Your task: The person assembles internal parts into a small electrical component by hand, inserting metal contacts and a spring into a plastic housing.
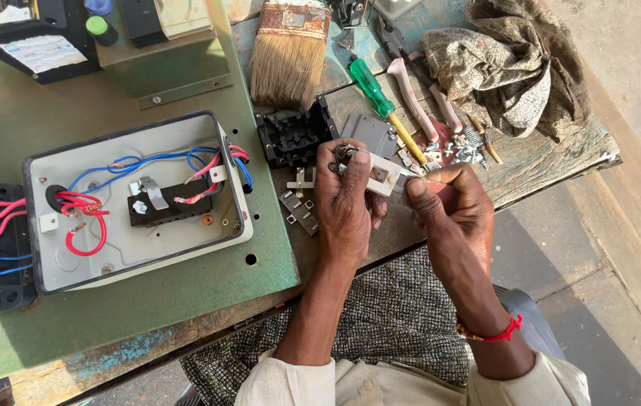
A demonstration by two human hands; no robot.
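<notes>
Left hand (347, 199) grips a small white switch part (382, 177) at frame centre, fingers curled round it. Right hand (448, 207) pinched shut against its right end; what it pinches is too small to tell. Close around: black socket block (294, 137) above left, metal clips (299, 210) just left, green screwdriver (380, 105), pliers (425, 101) and loose screws (459, 150) above. Open grey box (136, 199) with red and blue wires centre left. Brush (289, 49) and rag (512, 64) along the top. Table edge (410, 244) runs right under the wrists; free room only lower right.
</notes>
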